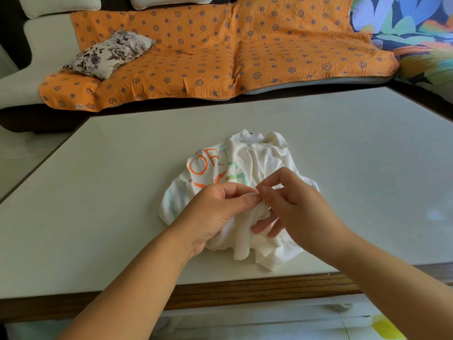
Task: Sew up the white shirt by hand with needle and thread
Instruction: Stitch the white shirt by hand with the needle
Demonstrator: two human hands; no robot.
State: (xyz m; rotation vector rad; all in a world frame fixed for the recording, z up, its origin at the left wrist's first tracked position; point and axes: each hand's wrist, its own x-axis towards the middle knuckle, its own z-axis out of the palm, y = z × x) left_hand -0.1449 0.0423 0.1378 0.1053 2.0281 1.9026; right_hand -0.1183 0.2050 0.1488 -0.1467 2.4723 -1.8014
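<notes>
Shirt [257, 153] lay bunched near the table's [343, 143] front edge; left hand [215, 207] pinched 1 fold, right hand [296, 200] pinched it alongside, needle too fine to see. I'd keep that fold taut.

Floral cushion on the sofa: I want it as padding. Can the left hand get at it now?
Probably not: the left hand is pinching the white shirt, and the table lies between it and the floral cushion.
</notes>
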